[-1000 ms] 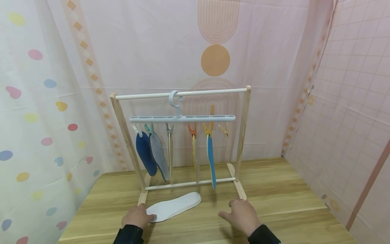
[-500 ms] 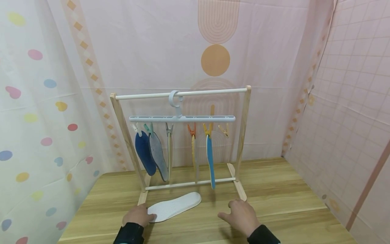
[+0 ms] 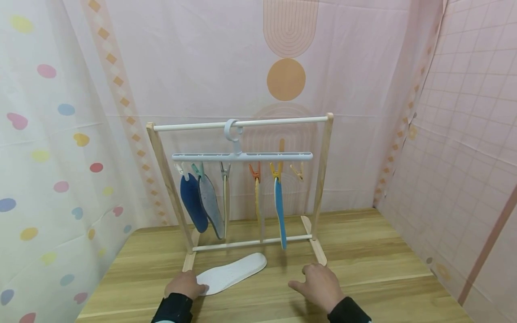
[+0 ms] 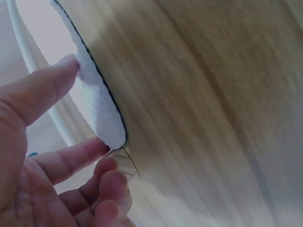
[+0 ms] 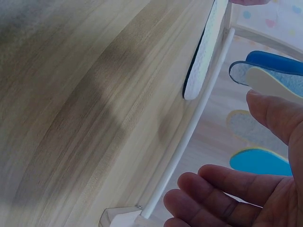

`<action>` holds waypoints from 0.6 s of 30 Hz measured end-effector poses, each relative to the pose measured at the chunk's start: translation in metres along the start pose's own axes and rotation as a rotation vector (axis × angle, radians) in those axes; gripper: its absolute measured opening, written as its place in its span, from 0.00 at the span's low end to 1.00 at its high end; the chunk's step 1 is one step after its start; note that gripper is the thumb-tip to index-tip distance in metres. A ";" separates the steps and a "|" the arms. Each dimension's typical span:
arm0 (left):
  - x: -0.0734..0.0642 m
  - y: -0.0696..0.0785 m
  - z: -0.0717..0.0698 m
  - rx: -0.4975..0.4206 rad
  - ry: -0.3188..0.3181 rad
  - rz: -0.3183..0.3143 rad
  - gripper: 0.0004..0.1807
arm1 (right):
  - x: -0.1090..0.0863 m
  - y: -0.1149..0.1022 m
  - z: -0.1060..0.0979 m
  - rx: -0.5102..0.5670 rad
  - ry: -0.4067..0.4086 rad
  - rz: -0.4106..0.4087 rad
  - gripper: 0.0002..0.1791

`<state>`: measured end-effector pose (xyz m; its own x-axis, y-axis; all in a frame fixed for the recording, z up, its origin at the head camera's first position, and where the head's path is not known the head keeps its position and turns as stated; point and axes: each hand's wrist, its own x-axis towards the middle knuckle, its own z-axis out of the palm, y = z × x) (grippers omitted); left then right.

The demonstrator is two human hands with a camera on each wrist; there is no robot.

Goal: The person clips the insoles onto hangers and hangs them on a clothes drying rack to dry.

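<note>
A white insole [image 3: 234,272] lies slantwise on the wooden table, in front of a small drying rack. My left hand [image 3: 182,284] pinches its near left end; in the left wrist view the thumb [image 4: 61,75] is on the top face and the index finger [image 4: 78,158] is at the tip. The insole's dark underside edge shows there. My right hand [image 3: 321,286] holds nothing; it is low over the table by the rack's right foot, with thumb and fingers apart. In the right wrist view its fingers [image 5: 227,189] are loosely bent.
The wooden rack [image 3: 323,166] carries a pale blue clip hanger [image 3: 266,157]. Several insoles hang from its clips, including a dark blue one [image 3: 193,204], a grey one [image 3: 211,207] and a bright blue one [image 3: 279,215]. The beige clip [image 3: 298,172] at right holds nothing. Patterned curtains surround the table.
My left hand has shifted very slightly to the right along the insole's end. The right hand has stayed almost still.
</note>
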<state>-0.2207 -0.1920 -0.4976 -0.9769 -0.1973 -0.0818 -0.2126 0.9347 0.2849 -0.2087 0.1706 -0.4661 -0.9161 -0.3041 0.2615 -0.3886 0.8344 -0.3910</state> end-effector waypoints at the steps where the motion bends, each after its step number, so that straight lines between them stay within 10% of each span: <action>1: 0.000 0.000 0.000 -0.002 0.002 0.001 0.27 | 0.000 0.000 0.000 0.000 0.001 -0.001 0.22; 18: 0.004 -0.002 -0.002 -0.092 -0.012 0.016 0.41 | 0.001 0.002 -0.005 -0.022 0.013 -0.018 0.22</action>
<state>-0.2238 -0.1948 -0.4968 -0.9799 -0.1789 -0.0878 -0.1988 0.9065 0.3725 -0.2093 0.1741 -0.4623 -0.9075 -0.3134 0.2796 -0.4026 0.8388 -0.3666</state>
